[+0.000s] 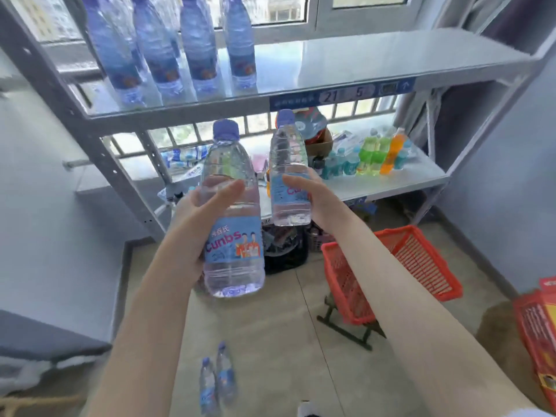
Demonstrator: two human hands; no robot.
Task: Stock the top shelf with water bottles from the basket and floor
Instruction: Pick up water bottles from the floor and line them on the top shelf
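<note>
My left hand [195, 218] grips a large clear water bottle [233, 236] with a purple cap and blue label, held upright below the top shelf [376, 58]. My right hand [310, 191] holds a second, smaller-looking water bottle [287, 164] upright just to its right. Several water bottles [168, 49] stand in a row on the left part of the top shelf; its right part is bare. Two more bottles [216, 383] stand on the floor near my feet. The red basket [421, 260] sits on a low stand at the right and looks empty.
The lower shelf [391, 182] carries coloured drink bottles [379, 155] and mixed clutter. A dark bag [285, 251] lies under the shelves. Red cartons [538, 326] stand at the right edge. A grey wall ledge lies to the left, with tiled floor between.
</note>
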